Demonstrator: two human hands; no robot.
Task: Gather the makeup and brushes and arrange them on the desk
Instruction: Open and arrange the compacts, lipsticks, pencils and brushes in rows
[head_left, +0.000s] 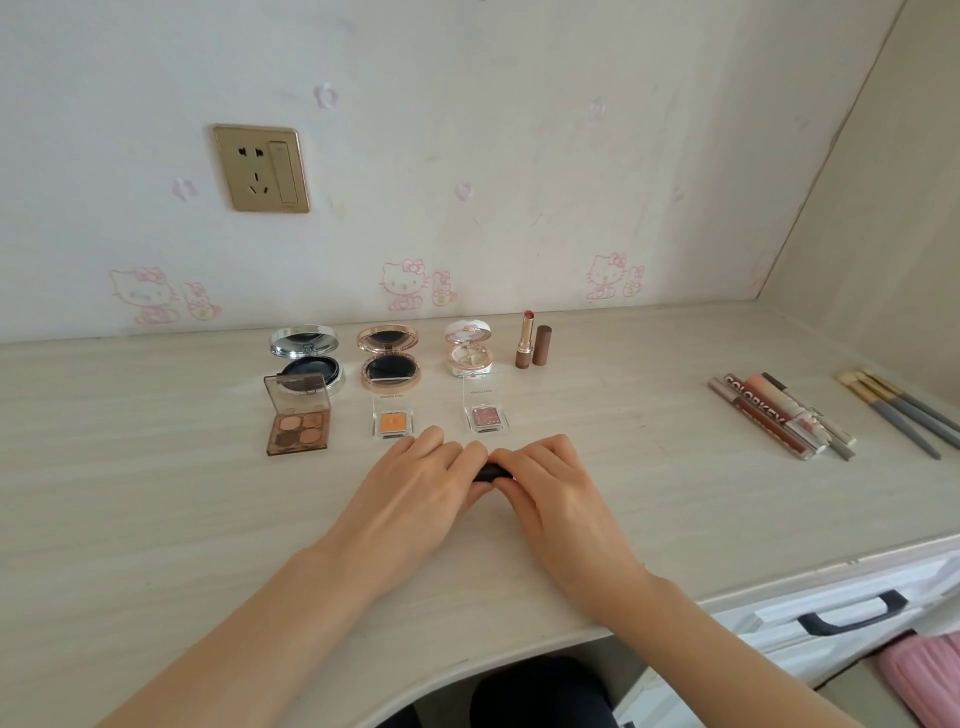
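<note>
Gripping one small black item (492, 472) between them, the left hand (415, 483) and right hand (550, 488) curl together low over the desk (156, 493), just before the orange eyeshadow (393, 422) and pink eyeshadow (487, 417); brushes (898, 410) lie far right.

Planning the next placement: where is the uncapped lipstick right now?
In the head view the uncapped lipstick stands upright in the back row near the wall, right of centre. Its brown cap stands just to its right and the open white compact to its left.
</note>
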